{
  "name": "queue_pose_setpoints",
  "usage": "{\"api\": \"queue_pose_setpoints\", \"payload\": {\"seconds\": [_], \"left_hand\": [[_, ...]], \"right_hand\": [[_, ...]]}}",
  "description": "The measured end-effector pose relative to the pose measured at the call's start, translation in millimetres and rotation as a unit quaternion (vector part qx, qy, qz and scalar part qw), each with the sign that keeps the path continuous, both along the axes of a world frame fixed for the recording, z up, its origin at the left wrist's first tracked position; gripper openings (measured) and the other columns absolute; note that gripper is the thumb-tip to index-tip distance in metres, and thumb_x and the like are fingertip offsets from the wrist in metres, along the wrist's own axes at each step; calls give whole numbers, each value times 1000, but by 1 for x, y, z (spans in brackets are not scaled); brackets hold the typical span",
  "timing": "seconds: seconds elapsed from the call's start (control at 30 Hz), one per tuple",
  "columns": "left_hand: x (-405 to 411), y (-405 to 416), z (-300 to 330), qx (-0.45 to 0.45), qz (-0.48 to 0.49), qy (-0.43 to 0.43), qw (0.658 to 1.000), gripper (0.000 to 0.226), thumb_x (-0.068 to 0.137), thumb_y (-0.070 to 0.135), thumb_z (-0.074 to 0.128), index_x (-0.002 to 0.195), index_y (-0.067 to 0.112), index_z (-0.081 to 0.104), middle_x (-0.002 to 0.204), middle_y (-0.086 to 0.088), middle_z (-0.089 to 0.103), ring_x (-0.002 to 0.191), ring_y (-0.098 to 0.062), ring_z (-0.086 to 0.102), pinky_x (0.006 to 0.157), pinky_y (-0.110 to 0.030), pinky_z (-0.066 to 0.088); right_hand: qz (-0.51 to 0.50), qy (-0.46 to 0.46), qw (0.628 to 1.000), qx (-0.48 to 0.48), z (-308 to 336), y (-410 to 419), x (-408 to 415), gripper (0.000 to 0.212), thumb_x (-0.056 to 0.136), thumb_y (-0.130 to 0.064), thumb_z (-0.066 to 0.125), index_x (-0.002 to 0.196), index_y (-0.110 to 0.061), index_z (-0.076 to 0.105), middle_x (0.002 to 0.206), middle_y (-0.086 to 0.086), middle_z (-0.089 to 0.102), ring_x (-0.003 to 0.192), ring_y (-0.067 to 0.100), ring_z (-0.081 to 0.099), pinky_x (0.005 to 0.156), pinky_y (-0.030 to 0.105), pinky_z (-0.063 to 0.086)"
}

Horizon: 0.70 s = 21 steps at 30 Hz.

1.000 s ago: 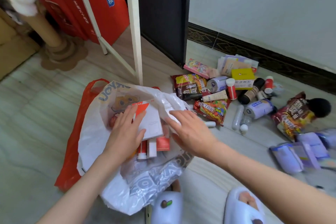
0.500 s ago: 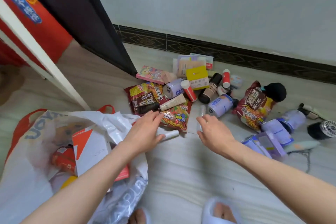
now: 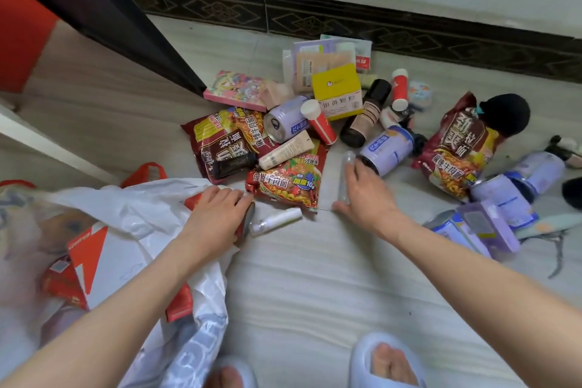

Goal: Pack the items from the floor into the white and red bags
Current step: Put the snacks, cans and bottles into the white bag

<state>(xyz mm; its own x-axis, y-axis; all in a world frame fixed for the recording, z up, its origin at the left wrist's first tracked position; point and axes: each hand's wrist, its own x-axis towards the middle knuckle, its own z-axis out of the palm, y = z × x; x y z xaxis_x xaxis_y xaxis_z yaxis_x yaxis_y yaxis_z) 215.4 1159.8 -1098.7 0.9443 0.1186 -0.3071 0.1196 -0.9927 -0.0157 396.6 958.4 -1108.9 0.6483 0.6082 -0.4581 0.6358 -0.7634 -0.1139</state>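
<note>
The white bag (image 3: 141, 208) lies open at the left on top of the red bag (image 3: 145, 168), with an orange-and-white box (image 3: 104, 264) inside. My left hand (image 3: 217, 214) rests at the bag's mouth, fingers curled over a red can (image 3: 247, 220) with a grey round end. A small white spray bottle (image 3: 277, 220) lies just right of it. My right hand (image 3: 365, 198) is palm down with fingers spread, touching a slim clear bottle (image 3: 344, 167) on the floor. Noodle packets (image 3: 289, 186), purple cans (image 3: 385, 151) and tubes lie scattered beyond.
A yellow box (image 3: 337, 85), a pink box (image 3: 236, 90), a dark bottle (image 3: 362, 123) and another noodle packet (image 3: 456, 148) crowd the floor near the dark skirting (image 3: 346, 19). A dark door edge (image 3: 119, 25) runs at the upper left. My slippered feet (image 3: 384, 362) are at the bottom.
The view has swung right from the bag to the pile. Both hands left the inside of the bag and reached toward the items; the right hand now lies on the clear bottle.
</note>
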Motion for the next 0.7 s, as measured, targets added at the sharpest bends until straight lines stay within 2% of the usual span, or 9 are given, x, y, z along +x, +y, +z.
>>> {"api": "queue_pose_setpoints", "payload": {"seconds": [0.1, 0.23, 0.3, 0.4, 0.5, 0.6, 0.7], "left_hand": [[1, -2, -1, -1, 15, -15, 1000, 80, 21, 26, 86, 96, 5, 67, 84, -9, 68, 76, -28, 66, 77, -36, 26], [-5, -10, -5, -21, 26, -35, 999, 69, 33, 28, 85, 96, 7, 66, 88, -8, 67, 79, -28, 64, 79, -37, 28], [-6, -16, -7, -33, 26, -64, 997, 67, 35, 28, 85, 95, 6, 66, 87, -9, 68, 79, -29, 65, 79, -39, 28], [-1, -21, -1, -50, 20, -114, 992, 67, 39, 32, 86, 96, 5, 65, 88, -10, 68, 78, -29, 65, 82, -41, 27], [2, -18, 13, -114, 48, -161, 979, 73, 48, 36, 85, 109, 9, 56, 99, -8, 67, 88, -28, 64, 86, -36, 28], [3, -23, 39, -253, 145, -230, 929, 62, 66, 43, 73, 118, 17, 52, 112, 3, 61, 101, -16, 54, 89, -29, 36], [0, -32, 68, -360, 267, -284, 847, 67, 63, 49, 71, 121, 22, 51, 117, 12, 56, 106, -4, 51, 93, -12, 36]], "right_hand": [[-31, -50, 998, 17, -7, 6, -9, 77, 90, -45, 48, 145, -5, 12, 133, 20, 43, 120, 34, 43, 100, 39, 34], [-51, -90, 994, 19, -14, 11, -14, 60, 91, -41, 47, 137, -8, 28, 120, 17, 54, 112, 33, 49, 96, 37, 34], [-68, -103, 992, 18, -14, 14, -11, 53, 91, -32, 49, 134, -7, 31, 117, 16, 57, 109, 32, 52, 92, 36, 36], [-107, -90, 989, 47, -11, 17, -8, 43, 85, -13, 50, 125, -3, 40, 113, 19, 58, 104, 35, 53, 87, 38, 39], [-143, -34, 983, 112, -3, 18, -13, 43, 82, -11, 50, 123, -1, 44, 116, 19, 54, 106, 36, 51, 88, 40, 39], [-202, 33, 954, 218, 16, 18, -23, 40, 85, -14, 51, 123, -2, 46, 118, 17, 50, 108, 31, 48, 89, 37, 39], [-226, 70, 922, 306, 45, 22, -39, 37, 84, -13, 54, 120, -5, 52, 115, 13, 50, 106, 26, 48, 86, 26, 33]]}}
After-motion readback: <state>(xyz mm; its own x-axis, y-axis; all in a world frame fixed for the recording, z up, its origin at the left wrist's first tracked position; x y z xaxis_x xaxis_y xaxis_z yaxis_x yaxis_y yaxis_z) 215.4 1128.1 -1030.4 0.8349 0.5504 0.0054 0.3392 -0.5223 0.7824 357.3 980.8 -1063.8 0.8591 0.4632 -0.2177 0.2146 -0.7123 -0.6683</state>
